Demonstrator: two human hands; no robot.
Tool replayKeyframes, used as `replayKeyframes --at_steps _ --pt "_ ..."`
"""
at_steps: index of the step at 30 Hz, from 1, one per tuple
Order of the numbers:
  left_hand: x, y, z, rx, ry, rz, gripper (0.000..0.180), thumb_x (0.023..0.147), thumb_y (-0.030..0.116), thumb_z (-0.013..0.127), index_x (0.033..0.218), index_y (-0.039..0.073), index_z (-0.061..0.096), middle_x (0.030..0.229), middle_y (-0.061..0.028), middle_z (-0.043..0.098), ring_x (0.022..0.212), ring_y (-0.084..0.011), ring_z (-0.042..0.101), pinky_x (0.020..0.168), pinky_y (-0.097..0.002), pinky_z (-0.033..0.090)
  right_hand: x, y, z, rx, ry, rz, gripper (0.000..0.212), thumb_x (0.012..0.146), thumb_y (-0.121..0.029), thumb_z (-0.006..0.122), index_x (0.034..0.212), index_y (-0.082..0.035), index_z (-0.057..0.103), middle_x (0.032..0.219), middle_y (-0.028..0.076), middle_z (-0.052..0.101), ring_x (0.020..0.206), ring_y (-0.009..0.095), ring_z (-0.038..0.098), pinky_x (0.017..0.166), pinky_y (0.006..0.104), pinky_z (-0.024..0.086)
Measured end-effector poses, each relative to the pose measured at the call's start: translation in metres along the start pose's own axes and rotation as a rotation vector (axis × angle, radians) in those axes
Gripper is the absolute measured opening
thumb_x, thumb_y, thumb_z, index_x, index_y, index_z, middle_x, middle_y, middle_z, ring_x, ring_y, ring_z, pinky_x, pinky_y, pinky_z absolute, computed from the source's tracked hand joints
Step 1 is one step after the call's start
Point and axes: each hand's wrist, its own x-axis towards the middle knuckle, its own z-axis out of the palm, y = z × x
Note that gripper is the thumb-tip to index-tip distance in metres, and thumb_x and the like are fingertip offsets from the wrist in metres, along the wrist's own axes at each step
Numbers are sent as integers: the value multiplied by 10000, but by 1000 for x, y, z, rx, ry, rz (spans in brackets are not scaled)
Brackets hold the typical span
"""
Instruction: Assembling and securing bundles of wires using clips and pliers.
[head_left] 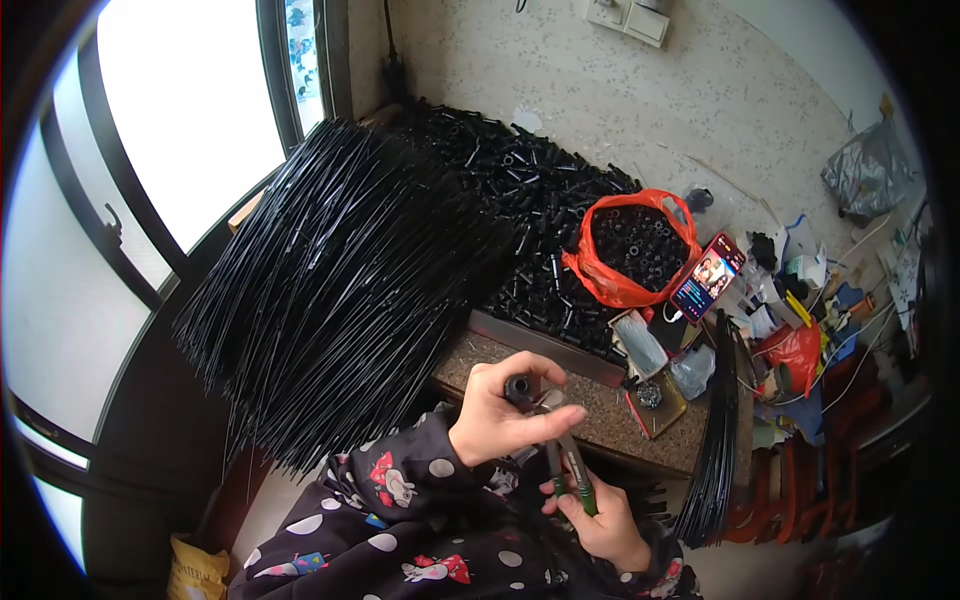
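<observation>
My left hand (497, 410) is closed around a short black tube (517, 387), whose round open end shows between thumb and fingers. Green-handled pliers (574, 464) are gripped in my right hand (607, 527), below and to the right of the left. The metal jaws reach up to the tube beside my left thumb; whether they bite on it I cannot make out. Both hands are just over the front edge of the speckled brown tabletop (580, 400). Behind them lies a large heap of similar black tubes (510, 175).
A big bundle of long thin black rods (330, 270) covers the left side. An orange-red plastic bag (615, 290) holds small black parts. A lit phone (708, 278) leans beside it. Another rod bundle (712, 450) hangs at right, near clutter and cables. A metal strip (545, 348) edges the heap.
</observation>
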Motion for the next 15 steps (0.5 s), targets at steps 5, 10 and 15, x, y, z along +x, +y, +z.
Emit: replayKeyframes --at_steps 5,10,15 --pt "-6 2 2 -120 134 -60 223 732 123 680 878 -14 582 579 37 526 505 -13 444 470 -171 322 9 -1 14 -369 99 -190 408 868 -80 516 1249 27 417 669 52 577 537 86 537 518 222 448" --pt "-7 -2 1 -89 69 -84 225 725 134 685 861 -14 583 575 23 529 519 -24 455 472 -178 332 1 5 17 -210 120 -63 395 857 -69 527 1227 39 439 646 41 565 513 87 531 504 227 446" --pt "-4 0 -5 -53 25 23 329 673 234 732 842 -8 587 555 25 507 504 -29 436 465 -183 318 6 3 15 -418 197 -165 418 811 -27 565 1211 13 454 1038 218 583 924 340 603 734 319 493"
